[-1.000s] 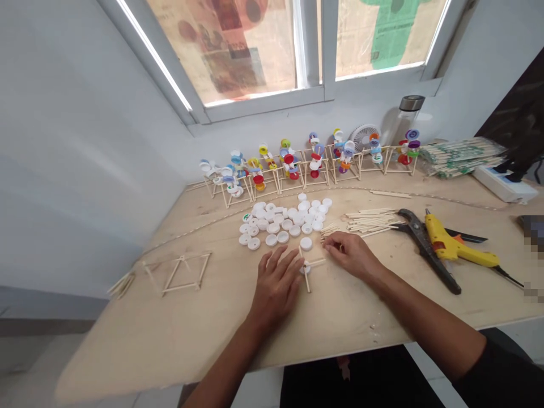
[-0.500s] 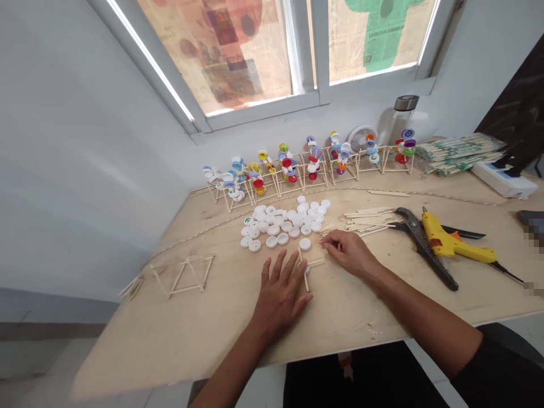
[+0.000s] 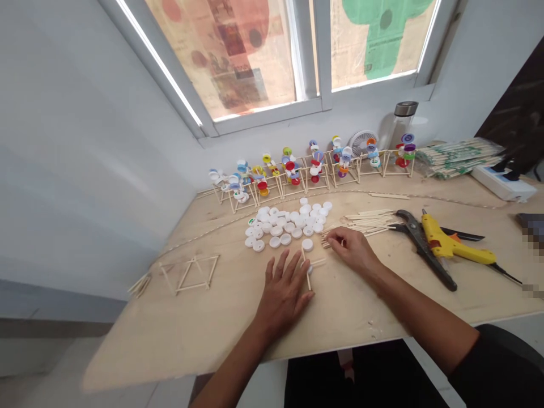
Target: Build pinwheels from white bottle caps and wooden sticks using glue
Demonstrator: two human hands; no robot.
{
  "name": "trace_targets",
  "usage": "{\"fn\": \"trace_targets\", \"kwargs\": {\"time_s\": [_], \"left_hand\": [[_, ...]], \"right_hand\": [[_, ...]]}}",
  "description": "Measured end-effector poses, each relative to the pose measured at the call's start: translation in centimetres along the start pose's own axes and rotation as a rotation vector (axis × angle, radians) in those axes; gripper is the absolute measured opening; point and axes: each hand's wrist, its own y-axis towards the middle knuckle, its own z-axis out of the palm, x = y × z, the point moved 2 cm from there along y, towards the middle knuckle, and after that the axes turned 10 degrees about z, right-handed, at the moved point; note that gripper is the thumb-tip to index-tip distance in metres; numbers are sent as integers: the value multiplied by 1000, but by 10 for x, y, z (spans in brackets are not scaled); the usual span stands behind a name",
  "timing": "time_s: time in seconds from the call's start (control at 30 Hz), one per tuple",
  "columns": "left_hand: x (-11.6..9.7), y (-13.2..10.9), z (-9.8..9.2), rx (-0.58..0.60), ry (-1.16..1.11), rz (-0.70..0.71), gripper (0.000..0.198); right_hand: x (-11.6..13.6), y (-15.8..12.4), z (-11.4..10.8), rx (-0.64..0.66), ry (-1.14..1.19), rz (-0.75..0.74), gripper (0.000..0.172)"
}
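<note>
My left hand (image 3: 283, 297) lies flat and open on the plywood board (image 3: 204, 317), fingers spread, its fingertips beside a small cross of wooden sticks (image 3: 308, 267) with a white bottle cap (image 3: 307, 269) at the joint. My right hand (image 3: 351, 249) is curled, its fingertips on a few short loose sticks (image 3: 328, 239). I cannot tell whether it grips one. A heap of white plastic bottle caps (image 3: 280, 224) lies just beyond both hands.
Stick frames with coloured caps (image 3: 314, 170) line the back edge. To the right are long sticks (image 3: 365, 221), pliers (image 3: 420, 249) and a yellow glue gun (image 3: 450, 243). A flat stick frame (image 3: 191, 275) lies at left. A power strip (image 3: 501, 184) sits at the far right.
The view has tilted slightly, shifting the whole scene. My left hand has slid slightly right and back from the stick cross. My right fingertips have moved onto the short sticks.
</note>
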Motion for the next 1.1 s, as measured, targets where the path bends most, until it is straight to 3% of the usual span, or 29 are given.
{"fn": "trace_targets", "kwargs": {"time_s": [0.33, 0.63, 0.9, 1.0, 1.1], "left_hand": [[15, -3, -6, -164, -129, -98, 39], [14, 14, -4, -94, -14, -53, 39], [-4, 3, -30, -159, -212, -206, 19], [2, 2, -33, -205, -276, -296, 17], [13, 6, -29, -179, -269, -255, 20]], "right_hand": [[3, -1, -6, -78, 13, -18, 16], [2, -1, -6, -71, 11, -13, 16], [1, -1, -4, -90, 20, -41, 15], [2, -2, -4, -95, 24, -43, 15], [2, -2, -5, -96, 24, -28, 15]]}}
